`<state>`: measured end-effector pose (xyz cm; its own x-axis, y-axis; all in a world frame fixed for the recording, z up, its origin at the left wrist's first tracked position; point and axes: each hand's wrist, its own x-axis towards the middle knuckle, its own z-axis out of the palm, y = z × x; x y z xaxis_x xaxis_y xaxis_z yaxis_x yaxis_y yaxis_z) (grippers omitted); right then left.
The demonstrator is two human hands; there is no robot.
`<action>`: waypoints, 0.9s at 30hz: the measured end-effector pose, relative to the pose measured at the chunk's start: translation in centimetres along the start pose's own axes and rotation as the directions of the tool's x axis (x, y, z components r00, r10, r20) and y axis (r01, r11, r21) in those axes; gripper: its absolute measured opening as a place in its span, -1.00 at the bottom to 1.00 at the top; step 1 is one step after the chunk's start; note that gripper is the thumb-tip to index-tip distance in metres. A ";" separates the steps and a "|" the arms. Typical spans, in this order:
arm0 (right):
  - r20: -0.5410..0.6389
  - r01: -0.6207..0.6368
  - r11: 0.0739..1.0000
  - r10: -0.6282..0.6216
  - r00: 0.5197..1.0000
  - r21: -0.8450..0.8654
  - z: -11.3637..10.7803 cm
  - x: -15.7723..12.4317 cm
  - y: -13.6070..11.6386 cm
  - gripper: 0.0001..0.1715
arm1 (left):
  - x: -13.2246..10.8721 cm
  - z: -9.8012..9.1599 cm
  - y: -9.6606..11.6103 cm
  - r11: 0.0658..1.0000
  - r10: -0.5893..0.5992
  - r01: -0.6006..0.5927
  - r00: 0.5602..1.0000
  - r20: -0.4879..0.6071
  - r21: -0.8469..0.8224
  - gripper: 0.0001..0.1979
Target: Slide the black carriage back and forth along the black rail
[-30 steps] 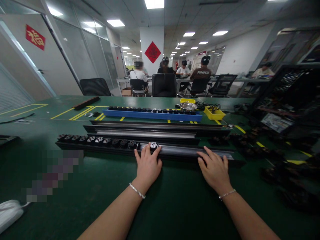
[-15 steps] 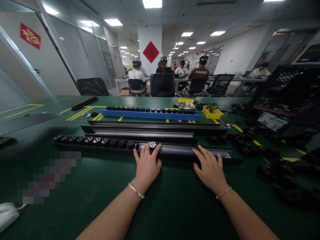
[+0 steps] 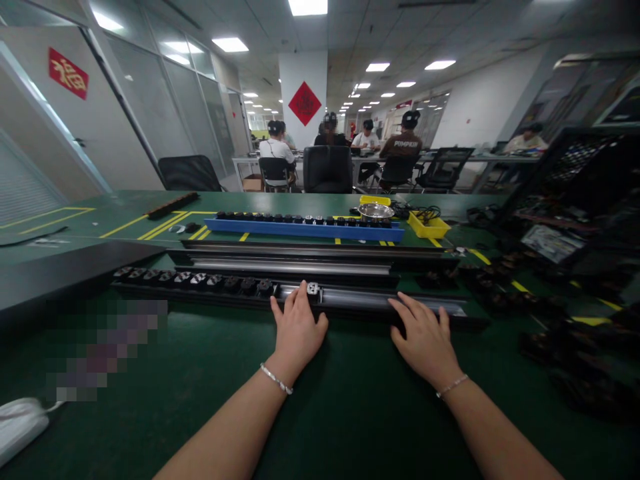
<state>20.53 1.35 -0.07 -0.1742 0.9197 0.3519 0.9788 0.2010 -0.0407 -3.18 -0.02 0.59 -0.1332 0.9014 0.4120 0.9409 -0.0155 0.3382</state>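
Observation:
A long black channel rail (image 3: 360, 299) lies across the table in front of me, with a row of several small black modules (image 3: 215, 283) seated in its left half. Just right of that row, a single module with a white top (image 3: 313, 289) sits in the channel. My left hand (image 3: 299, 323) is open at the rail's near edge, its fingertips against the left side of this module or very close to it. Fingers spread, my right hand (image 3: 425, 337) rests on the right part of the rail and grips nothing.
Behind are more black rails (image 3: 290, 268) and a blue rail (image 3: 300, 230) filled with modules. A metal bowl (image 3: 376, 211) and a yellow bin (image 3: 429, 225) stand farther back. Dark parts (image 3: 565, 353) are heaped at right. A white object (image 3: 23, 427) lies at lower left.
My left hand's fingers have come off the white-topped module's right side and now sit at its left. The right hand keeps its place on the rail. The view has shifted slightly.

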 end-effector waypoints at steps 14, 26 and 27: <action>0.001 -0.006 1.000 0.006 1.000 0.017 -0.2 0.0 -0.1 -0.48 | 0.0 -0.3 0.1 0.999 0.031 -0.030 0.999 0.012 -0.013 -0.43; -0.016 0.006 1.000 -0.006 1.000 0.013 -0.1 0.0 -0.1 -0.50 | -0.3 0.1 0.3 0.999 0.050 -0.050 0.999 0.006 0.002 -0.44; -0.014 0.005 1.000 -0.005 1.000 0.014 -0.1 -0.1 -0.1 -0.50 | -0.3 0.1 0.3 0.999 0.049 -0.049 0.999 0.008 0.000 -0.44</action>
<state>20.50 1.25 0.04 -0.1773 0.9141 0.3647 0.9763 0.2100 -0.0518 -2.84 -0.26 0.50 -0.0850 0.9029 0.4215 0.9463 -0.0593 0.3180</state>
